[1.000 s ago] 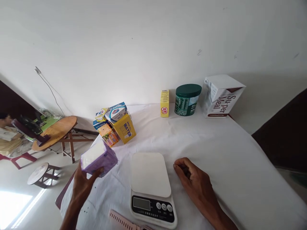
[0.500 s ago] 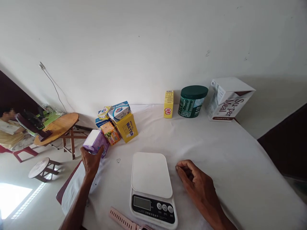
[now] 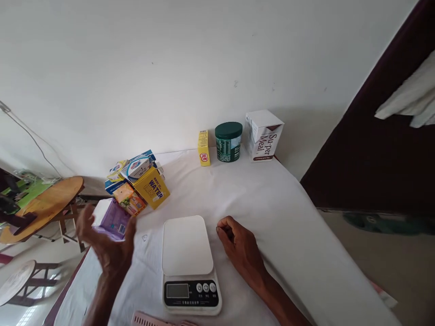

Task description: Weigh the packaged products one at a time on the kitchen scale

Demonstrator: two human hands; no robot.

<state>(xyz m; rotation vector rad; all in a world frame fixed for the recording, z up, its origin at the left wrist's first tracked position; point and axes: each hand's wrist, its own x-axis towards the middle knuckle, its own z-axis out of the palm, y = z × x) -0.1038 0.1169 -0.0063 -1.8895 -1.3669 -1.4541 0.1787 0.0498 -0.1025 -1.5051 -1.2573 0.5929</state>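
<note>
My left hand [image 3: 108, 246] is open, thumb and fingers spread, just in front of a purple pack [image 3: 117, 220] with a white top. No hold on the pack shows. Behind that pack are an orange pack [image 3: 127, 198] and a yellow box [image 3: 152, 188] marked WATER, with a blue-and-white box [image 3: 137, 167] and a small yellow-and-white box [image 3: 117, 170] on the pile. My right hand [image 3: 243, 249] rests on the white cloth, its fingers curled closed with nothing seen in them. To its left lies a white kitchen scale [image 3: 186, 244] with a bare platform.
Along the wall stand a narrow yellow box [image 3: 203, 148], a green lidded tub [image 3: 228, 142] and a white Su-per Meal box [image 3: 265, 136]. A pink watch strap [image 3: 152, 320] lies at the near edge. Off to the left are a round wooden table [image 3: 47, 199] and a stool [image 3: 18, 280].
My left hand has let go of the purple pack, drawn back and spread its fingers. The pack stays by the pile. The view has turned right; my right hand keeps its curled pose.
</note>
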